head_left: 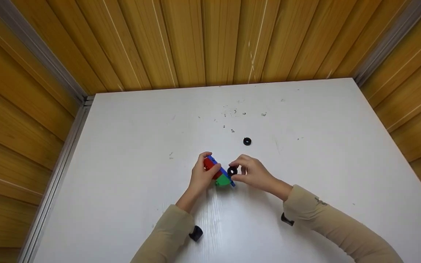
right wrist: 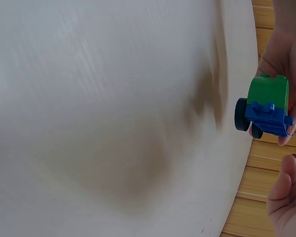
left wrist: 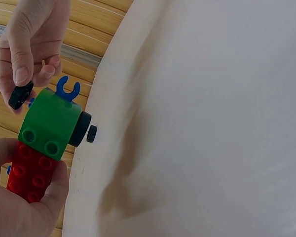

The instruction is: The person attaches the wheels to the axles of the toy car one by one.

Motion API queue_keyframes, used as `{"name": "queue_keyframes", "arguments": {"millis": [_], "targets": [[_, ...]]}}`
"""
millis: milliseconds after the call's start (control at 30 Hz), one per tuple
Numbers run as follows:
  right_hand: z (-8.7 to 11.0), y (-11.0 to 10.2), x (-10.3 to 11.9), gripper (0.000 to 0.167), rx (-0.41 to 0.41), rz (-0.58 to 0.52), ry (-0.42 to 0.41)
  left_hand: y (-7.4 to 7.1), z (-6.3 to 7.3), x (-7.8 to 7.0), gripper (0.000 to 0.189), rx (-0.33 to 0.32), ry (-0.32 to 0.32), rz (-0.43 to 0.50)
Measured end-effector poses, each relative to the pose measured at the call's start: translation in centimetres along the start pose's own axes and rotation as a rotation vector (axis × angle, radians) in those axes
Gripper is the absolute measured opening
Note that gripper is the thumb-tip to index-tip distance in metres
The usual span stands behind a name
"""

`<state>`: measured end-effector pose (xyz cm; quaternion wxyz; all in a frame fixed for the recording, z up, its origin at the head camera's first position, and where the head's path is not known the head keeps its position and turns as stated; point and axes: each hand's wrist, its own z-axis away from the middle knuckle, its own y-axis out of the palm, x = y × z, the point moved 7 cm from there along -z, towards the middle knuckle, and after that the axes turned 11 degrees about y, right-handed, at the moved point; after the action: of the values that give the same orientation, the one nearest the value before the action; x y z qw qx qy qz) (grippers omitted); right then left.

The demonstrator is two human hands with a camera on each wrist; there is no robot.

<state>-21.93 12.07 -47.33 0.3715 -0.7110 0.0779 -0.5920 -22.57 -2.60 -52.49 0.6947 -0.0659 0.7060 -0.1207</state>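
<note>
A small toy car of building bricks [head_left: 223,180], with red and green blocks on a blue base, is gripped by my left hand [head_left: 202,174] above the white table. Its green end carries a blue hook [left wrist: 68,90]. A black wheel [left wrist: 80,129] sits on the side away from my right hand. My right hand [head_left: 255,174] pinches another black wheel [head_left: 232,171] between thumb and fingers, beside the blue base near the green end. In the left wrist view, a blue stub [left wrist: 31,101] shows close to that wheel. Whether they touch, I cannot tell.
One loose black wheel [head_left: 247,141] lies on the white table [head_left: 141,128] beyond my hands. Dark marks are scattered on the tabletop toward the back. Wood-patterned panels [head_left: 185,44] rise behind the table and at both sides.
</note>
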Motion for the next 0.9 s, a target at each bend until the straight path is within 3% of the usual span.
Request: {"name": "queue_keyframes", "arguments": {"millis": [633,900], "targets": [[0.5,0.9,0.4,0.028,0.02,0.022,-0.04,0.0,-0.3,0.2,0.048,0.007,0.006,0.021],[0.5,1.1,0.4,0.028,0.017,0.047,-0.01,-0.1,0.0,-0.1,0.049,-0.004,0.019,-0.002]]}}
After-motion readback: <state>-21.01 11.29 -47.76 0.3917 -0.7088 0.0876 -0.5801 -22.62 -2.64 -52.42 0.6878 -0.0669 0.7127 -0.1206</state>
